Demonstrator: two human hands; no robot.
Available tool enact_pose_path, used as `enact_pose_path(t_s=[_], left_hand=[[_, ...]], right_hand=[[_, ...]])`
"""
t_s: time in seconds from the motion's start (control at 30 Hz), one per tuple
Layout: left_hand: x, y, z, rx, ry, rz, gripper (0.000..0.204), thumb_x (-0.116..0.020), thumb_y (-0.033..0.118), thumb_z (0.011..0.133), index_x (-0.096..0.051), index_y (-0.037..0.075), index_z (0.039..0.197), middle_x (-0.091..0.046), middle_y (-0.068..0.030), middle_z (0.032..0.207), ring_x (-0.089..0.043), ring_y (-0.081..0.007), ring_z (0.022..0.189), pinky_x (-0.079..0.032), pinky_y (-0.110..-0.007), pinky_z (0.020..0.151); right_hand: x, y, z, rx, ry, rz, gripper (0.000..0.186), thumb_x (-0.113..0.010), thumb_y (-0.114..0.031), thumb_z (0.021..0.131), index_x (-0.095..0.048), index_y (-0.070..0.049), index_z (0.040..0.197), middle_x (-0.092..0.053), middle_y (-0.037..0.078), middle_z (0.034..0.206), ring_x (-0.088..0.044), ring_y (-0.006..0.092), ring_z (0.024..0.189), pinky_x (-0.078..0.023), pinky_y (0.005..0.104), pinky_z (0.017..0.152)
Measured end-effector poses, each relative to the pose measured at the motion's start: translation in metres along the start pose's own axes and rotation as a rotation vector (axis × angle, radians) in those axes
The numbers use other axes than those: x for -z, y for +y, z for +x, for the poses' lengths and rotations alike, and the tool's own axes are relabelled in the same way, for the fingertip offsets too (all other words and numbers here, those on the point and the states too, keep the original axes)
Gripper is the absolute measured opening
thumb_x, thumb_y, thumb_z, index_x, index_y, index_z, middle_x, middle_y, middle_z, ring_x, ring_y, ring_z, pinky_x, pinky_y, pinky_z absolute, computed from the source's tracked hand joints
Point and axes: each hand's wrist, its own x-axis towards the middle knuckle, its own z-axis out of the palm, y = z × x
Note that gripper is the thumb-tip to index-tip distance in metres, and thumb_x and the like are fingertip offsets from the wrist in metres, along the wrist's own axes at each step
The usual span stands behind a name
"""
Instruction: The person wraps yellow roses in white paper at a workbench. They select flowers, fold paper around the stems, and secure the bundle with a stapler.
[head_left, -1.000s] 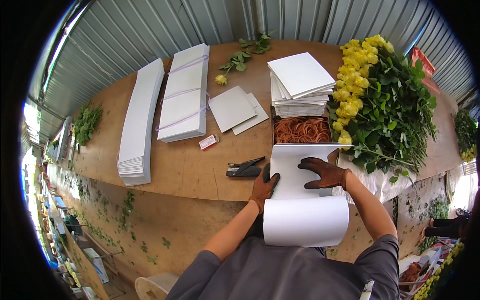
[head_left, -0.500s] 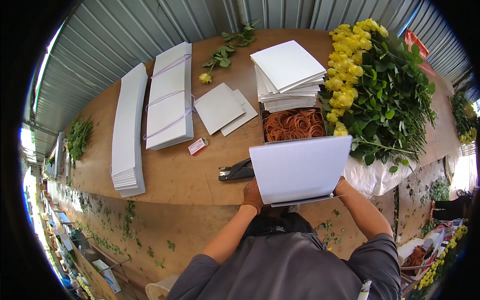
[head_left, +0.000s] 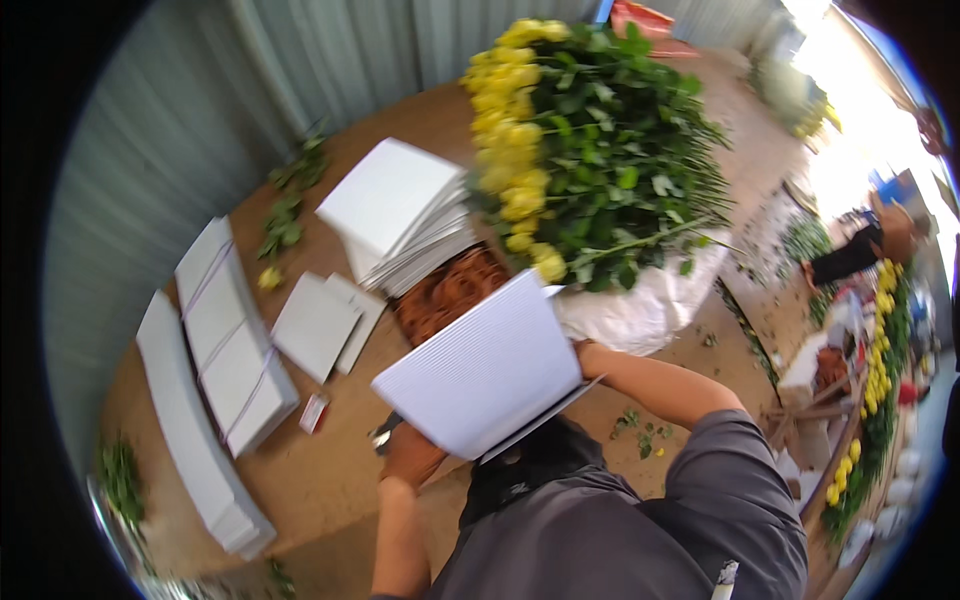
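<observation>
A white corrugated cardboard sheet [head_left: 490,365], folded over along its lower edge, is held tilted up in front of me at the table's near edge. My right hand [head_left: 592,358] grips its right side; most of the fingers are behind the board. My left hand [head_left: 412,455] is at its lower left side, right against a black stapler [head_left: 386,430] on the table. Only the stapler's nose shows past that hand. Those fingers are partly hidden, so whether they close on the stapler or the board is unclear. Brown rubber bands [head_left: 450,295] fill a box behind the board.
Stacked white boards [head_left: 395,200] stand behind the rubber bands. Yellow roses [head_left: 510,130] with leafy stems lie at the far right. Two loose boards [head_left: 318,325], a small red-and-white box [head_left: 314,413] and strapped board bundles [head_left: 235,345] lie left. A corrugated metal wall [head_left: 170,120] rises behind.
My view has swung to the right, so the table appears turned. My left hand has moved left, over part of the stapler. The cardboard sheet is still held up.
</observation>
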Motion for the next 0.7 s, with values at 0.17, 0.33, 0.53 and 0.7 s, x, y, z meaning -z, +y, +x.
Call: enact_pose_path(t_s=[0.17,0.33,0.53,0.7], left_hand=[[-0.006,0.034,0.019,-0.099,-0.577,0.136,0.076,-0.079,0.040,0.080,-0.049,0.007,0.141,-0.054,-0.0159,0.140,-0.058,-0.0278,0.119,-0.050,-0.039,0.097],[-0.008,0.083,0.022,0.062,-0.726,0.188,0.074,-0.076,0.048,0.082,-0.052,0.008,0.140,-0.063,-0.0191,0.127,-0.065,-0.0325,0.106,-0.051,-0.038,0.090],[-0.043,0.107,0.003,-0.092,-0.544,0.809,0.055,-0.076,0.036,0.078,-0.064,0.014,0.127,-0.069,-0.0165,0.106,-0.067,-0.0347,0.095,-0.054,-0.042,0.081],[-0.055,0.108,0.003,0.217,-0.713,0.741,0.072,-0.056,0.047,0.094,-0.029,0.017,0.154,-0.037,-0.0238,0.152,-0.037,-0.0398,0.140,-0.033,-0.052,0.113]], right_hand=[[-0.001,-0.002,0.019,0.120,0.003,0.045,0.079,-0.066,-0.054,0.082,-0.043,-0.016,0.148,-0.044,0.012,0.149,-0.043,0.0301,0.136,-0.031,0.0495,0.113],[-0.025,0.000,0.023,0.140,0.113,0.165,0.082,-0.074,-0.052,0.071,-0.051,-0.016,0.141,-0.045,0.012,0.147,-0.041,0.0332,0.135,-0.033,0.0499,0.109],[-0.017,-0.004,0.021,0.161,0.119,0.234,0.081,-0.077,-0.042,0.069,-0.051,-0.014,0.140,-0.038,0.013,0.153,-0.030,0.0337,0.143,-0.025,0.0508,0.116],[-0.029,0.003,0.022,0.187,0.213,0.202,0.079,-0.075,-0.042,0.069,-0.051,-0.014,0.139,-0.039,0.013,0.151,-0.031,0.0338,0.142,-0.025,0.0515,0.115]])
